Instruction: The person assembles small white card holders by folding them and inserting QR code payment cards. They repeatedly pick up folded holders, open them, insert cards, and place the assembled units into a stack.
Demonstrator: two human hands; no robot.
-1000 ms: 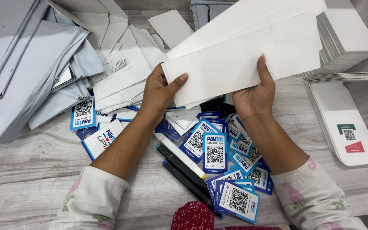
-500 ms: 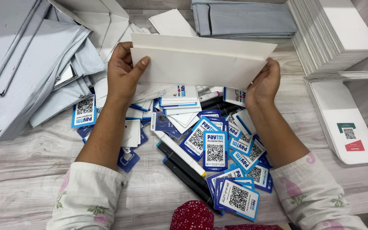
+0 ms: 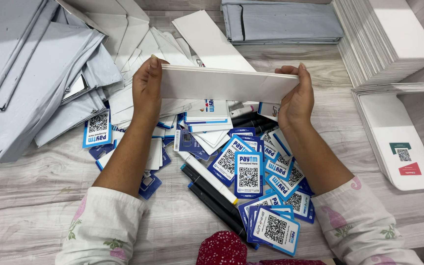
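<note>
Your left hand [image 3: 146, 88] and right hand [image 3: 295, 95] grip the two short ends of a folded white card [image 3: 226, 84], held level above the worktop [image 3: 35, 191], its long edge running from nine o'clock to three o'clock. Each hand is closed on the card, thumb on the near face and fingers wrapped over the top edge. The card hangs clear of the clutter under it.

Directly below, toward six o'clock, lies a loose heap of blue-and-white code stickers [image 3: 248, 172], some overlapping. Just to nine o'clock of that heap, a white marker [image 3: 207, 177] and two black markers [image 3: 212, 198] lie side by side on a slant.

At ten o'clock sits a pile of grey mailing bags [image 3: 25, 73], with white envelopes [image 3: 133, 54] spilling beside it. A folded grey bag [image 3: 280, 22] rests at twelve o'clock. At two o'clock stands a tall stack of white cards [image 3: 388, 41], and a lower fanned stack [image 3: 398, 132] lies at three o'clock.
</note>
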